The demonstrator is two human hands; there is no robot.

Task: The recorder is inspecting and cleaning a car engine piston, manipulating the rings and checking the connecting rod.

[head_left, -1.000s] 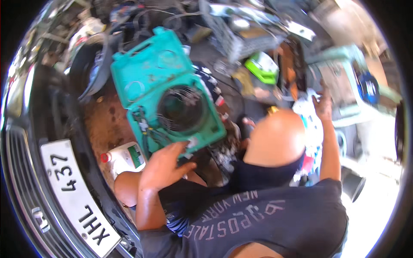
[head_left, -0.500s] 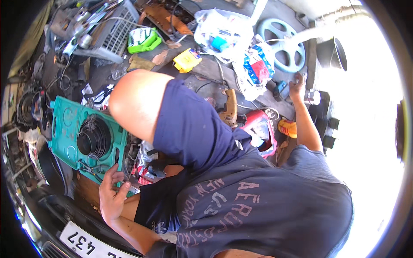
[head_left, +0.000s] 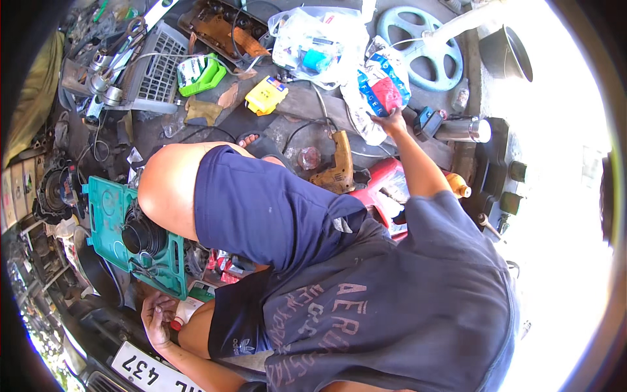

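Note:
My right hand (head_left: 392, 124) is at the lower edge of a white and blue plastic bag (head_left: 377, 81) with a red patch, thumb and fingers closed on it; some fingertips are hidden. At lower left, my left hand (head_left: 158, 317) is held loosely curled with fingers apart and nothing in it. A white bottle with a red cap (head_left: 177, 323) lies beside it, against my leg. Above that hand, a teal tool case (head_left: 108, 215) lies unfolded, holding nested black hole-saw-like rings (head_left: 140, 232), partly behind my knee.
A tan power drill (head_left: 336, 166) and a red container (head_left: 385, 179) lie by my shorts. Farther off are a yellow case (head_left: 266, 96), a green tray (head_left: 204, 75), a grey crate (head_left: 160, 65) and a blue wheel (head_left: 421, 49). A metal cylinder (head_left: 460, 129) lies at right; a car's licence plate (head_left: 153, 369) shows below.
My right hand has moved left from beside the metal cylinder to the plastic bag. My left hand's fingers have curled and the hand has dropped lower, near the bottle. The view has shifted slightly.

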